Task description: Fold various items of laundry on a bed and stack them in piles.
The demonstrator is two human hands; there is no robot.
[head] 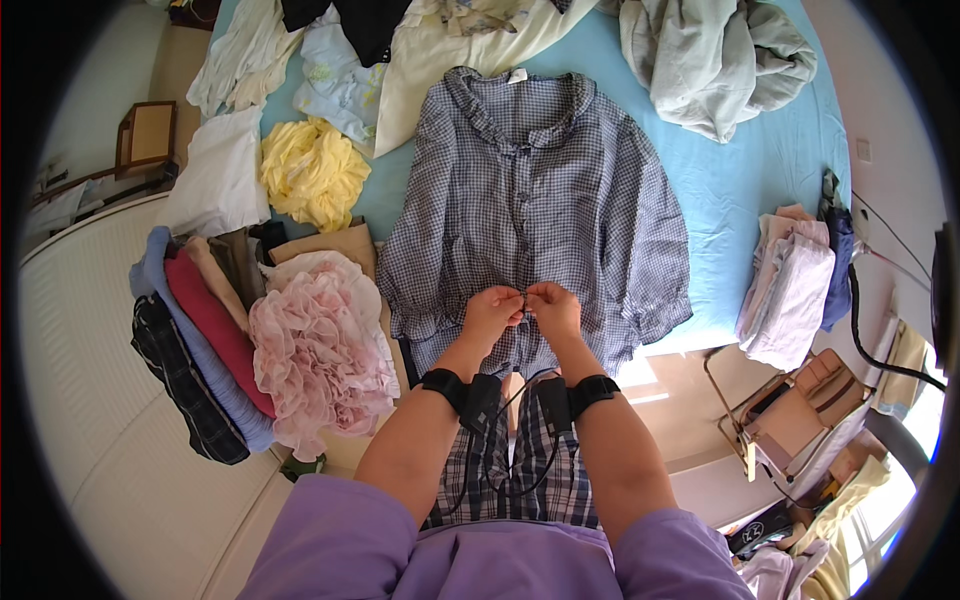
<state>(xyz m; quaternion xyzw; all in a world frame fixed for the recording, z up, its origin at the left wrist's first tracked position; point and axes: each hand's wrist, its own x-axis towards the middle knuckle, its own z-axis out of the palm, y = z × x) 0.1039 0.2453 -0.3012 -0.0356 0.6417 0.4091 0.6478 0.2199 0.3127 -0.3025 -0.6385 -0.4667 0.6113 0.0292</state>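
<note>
A dark blue and white checked blouse [517, 217] with a ruffled collar lies front up, collar away from me, its sleeves down at both sides. Its hem hangs over the near edge of the bed. At the lower front placket, my left hand [491, 315] and my right hand [553, 307] meet. Each pinches one side of the placket between thumb and fingers. Whether a button is between them is too small to tell. Higher up, the placket looks closed. Black straps with small boxes and cables sit on both wrists.
Light blue sheeting [720, 217] covers the bed. Left of the blouse lie a yellow ruffled garment [315, 172], a pink ruffled garment [330, 345] and a stack of folded clothes [214, 330]. At right are folded pale clothes [787, 285], grey-green cloth [697, 67] and a folding chair [795, 420].
</note>
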